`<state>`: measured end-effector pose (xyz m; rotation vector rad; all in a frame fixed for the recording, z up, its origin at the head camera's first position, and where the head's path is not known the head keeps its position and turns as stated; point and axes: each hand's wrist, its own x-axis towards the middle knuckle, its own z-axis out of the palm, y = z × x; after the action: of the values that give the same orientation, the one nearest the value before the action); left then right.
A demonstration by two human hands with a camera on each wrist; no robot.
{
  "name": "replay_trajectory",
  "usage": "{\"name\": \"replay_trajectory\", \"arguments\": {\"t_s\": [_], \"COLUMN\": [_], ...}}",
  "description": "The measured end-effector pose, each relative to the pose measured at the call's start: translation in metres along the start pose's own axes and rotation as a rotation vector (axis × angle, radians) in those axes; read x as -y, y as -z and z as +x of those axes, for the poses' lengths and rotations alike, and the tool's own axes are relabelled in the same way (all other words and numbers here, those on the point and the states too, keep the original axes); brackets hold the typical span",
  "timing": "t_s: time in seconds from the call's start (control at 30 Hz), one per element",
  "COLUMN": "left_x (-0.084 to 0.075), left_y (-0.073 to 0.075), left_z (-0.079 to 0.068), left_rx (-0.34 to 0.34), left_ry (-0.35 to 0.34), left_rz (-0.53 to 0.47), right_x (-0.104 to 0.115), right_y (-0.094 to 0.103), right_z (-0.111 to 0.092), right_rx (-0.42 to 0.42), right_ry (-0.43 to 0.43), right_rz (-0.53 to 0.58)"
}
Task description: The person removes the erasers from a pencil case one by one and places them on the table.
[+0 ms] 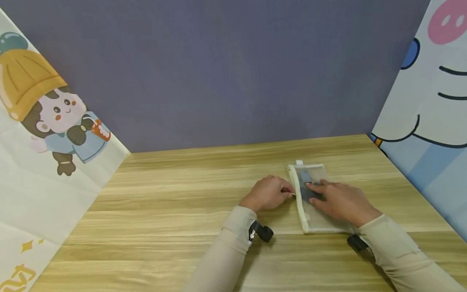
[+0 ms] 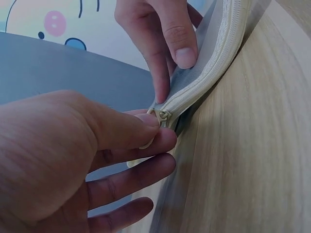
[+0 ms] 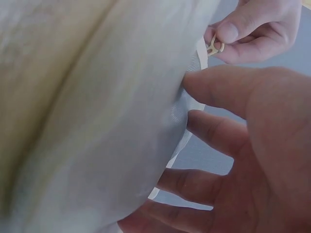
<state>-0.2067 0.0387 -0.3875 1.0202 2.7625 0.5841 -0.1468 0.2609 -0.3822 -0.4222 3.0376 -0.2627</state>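
While the left hand (image 1: 268,192) is pinching the zipper pull (image 3: 212,50) between thumb and index finger, the right hand (image 1: 341,199) is resting just to the right of that grip, fingers extended, pressing on a translucent pouch (image 1: 321,222). Position: the pouch is lying on the wood-grain table (image 1: 164,194), immediately right of the pinch and partly under the right hand.

Orientation: the pouch's long axis is running away from the person, its far end leaning slightly left. Its cream zipper (image 1: 301,211) is following the long edge nearest the pinch, extending both beyond and short of it; the pull is projecting leftward, into the grip. A white tag (image 1: 299,162) is sticking out at the far end, beyond the pinch. Dark patches (image 1: 305,194) are showing through the pouch, right of the grip; contents are too indistinct to identify.

Count: one pouch, one zipper, one pull, one tag, two hands. Two black wrist straps (image 1: 264,232) are showing, one per arm, nearer the person than the grip. Two cartoon-printed panels are flanking the table, one left panel (image 1: 25,174) and one right panel (image 1: 416,93), both well apart from the pinch
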Motion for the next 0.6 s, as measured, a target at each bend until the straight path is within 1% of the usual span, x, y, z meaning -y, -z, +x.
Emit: {"name": "replay_trajectory", "arguments": {"t_s": [0.2, 0.6], "left_x": [-0.0023, -0.0022], "left_y": [0.0002, -0.0011], "left_z": [0.0012, 0.0000], "left_rx": [0.000, 0.015], "left_ry": [-0.018, -0.013], "left_rz": [0.027, -0.009], "right_x": [0.0004, 0.0014], "right_y": [0.0008, 0.0002], "right_z": [0.0012, -0.0008], "right_rx": [0.012, 0.010], "right_ry": [-0.028, -0.016], "right_rz": [-0.003, -0.022]}}
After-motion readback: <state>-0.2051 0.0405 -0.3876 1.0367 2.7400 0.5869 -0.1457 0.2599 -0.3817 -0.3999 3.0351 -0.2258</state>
